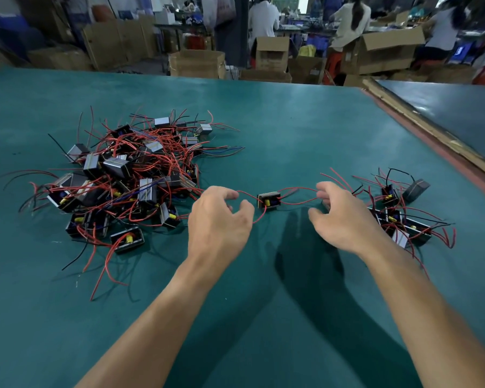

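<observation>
A small black transformer (268,201) with red wires hangs between my two hands, just above the green table (291,130). My left hand (219,219) pinches its red wires on the left side, fingers curled. On the other side, my right hand (339,217) holds the red wires running off to the right. A big tangled pile of transformers (123,175) with red and black wires lies to the left. A smaller group of transformers (401,217) lies to the right, partly behind my right hand.
The table's right edge (431,141) runs diagonally, with a second dark table (459,107) beyond it. Cardboard boxes (196,63) and several seated people (347,21) fill the background past the far edge.
</observation>
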Motion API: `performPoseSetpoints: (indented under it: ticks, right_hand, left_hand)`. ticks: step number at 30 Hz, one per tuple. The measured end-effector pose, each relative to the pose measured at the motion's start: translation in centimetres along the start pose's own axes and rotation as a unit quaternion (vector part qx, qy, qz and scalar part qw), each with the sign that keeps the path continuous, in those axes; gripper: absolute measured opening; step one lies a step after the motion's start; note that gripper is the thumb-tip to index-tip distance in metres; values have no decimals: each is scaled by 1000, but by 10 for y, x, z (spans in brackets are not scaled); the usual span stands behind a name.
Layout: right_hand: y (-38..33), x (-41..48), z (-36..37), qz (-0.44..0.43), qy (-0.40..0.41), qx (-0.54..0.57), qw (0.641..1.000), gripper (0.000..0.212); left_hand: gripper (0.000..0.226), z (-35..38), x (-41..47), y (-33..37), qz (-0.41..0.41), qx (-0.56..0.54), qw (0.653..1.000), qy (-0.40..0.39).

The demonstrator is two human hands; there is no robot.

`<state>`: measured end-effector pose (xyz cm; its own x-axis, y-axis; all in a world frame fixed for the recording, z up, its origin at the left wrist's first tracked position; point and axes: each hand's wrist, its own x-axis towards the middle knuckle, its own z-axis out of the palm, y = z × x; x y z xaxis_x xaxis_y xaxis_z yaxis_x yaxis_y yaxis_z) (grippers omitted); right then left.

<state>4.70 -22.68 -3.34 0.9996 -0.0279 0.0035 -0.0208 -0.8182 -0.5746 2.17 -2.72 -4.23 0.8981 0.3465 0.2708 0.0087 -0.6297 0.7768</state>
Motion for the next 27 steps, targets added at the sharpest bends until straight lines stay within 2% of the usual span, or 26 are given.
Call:
performPoseSetpoints:
  ticks: [4, 10, 13, 20, 27]
  right_hand:
    - [1, -1, -2, -8, 0, -23, 1000, 57]
    - [4, -1, -1, -5, -17, -42, 999, 61]
    - [6, 1, -3, 2, 5, -19, 1000, 60]
    - [8, 1, -8, 9, 80, 24, 996, 42]
    - [5, 1, 3, -50, 14, -40, 998, 42]
  left_hand:
    - [21, -6, 4, -1, -50, -54, 997, 9]
    - [19, -8, 7, -4, -68, -98, 992, 49]
    - [17, -10, 9, -4, -69, -114, 989, 68]
    - [7, -14, 8, -2, -56, -114, 988, 90]
    - [8, -12, 7, -3, -31, -101, 992, 76]
